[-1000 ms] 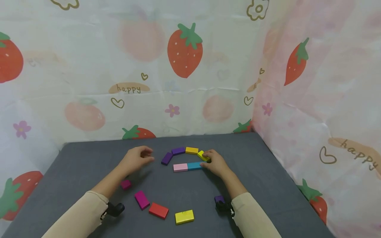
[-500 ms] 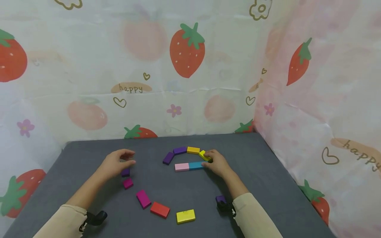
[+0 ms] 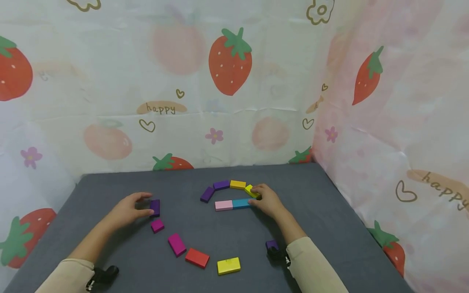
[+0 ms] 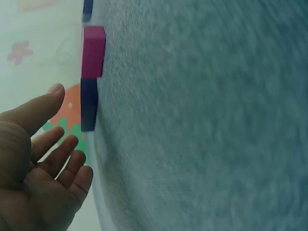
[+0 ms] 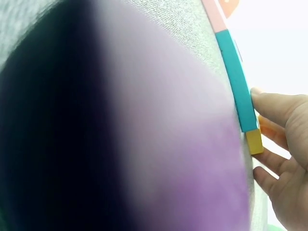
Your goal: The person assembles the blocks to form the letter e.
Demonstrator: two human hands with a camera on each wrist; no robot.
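Note:
At the table's left, my left hand [image 3: 126, 209] is beside a purple block [image 3: 155, 207], thumb and fingers spread with nothing between them. In the left wrist view that hand [image 4: 43, 163] looks apart from the dark purple block [image 4: 89, 103]. My right hand [image 3: 269, 201] stays at the right end of an arrangement of blocks, fingers bent around a yellow block [image 3: 250, 190] that they partly cover. Its thumb touches the end of a blue block [image 3: 242, 204], which meets a pink block [image 3: 223, 205]. In the right wrist view, the thumb lies against the blue block [image 5: 237, 79].
Two purple blocks [image 3: 221, 185] and an orange-yellow block [image 3: 237, 184] continue the arc. Nearer are magenta blocks [image 3: 177, 244], a red block [image 3: 197, 258], a yellow block [image 3: 229, 266] and a purple block [image 3: 272, 244] by the right wrist. Strawberry-printed cloth bounds the grey table [image 3: 220, 232].
My left hand has moved left and down, away from the arc to beside the purple block at the left. My right hand has stayed at the yellow and blue blocks.

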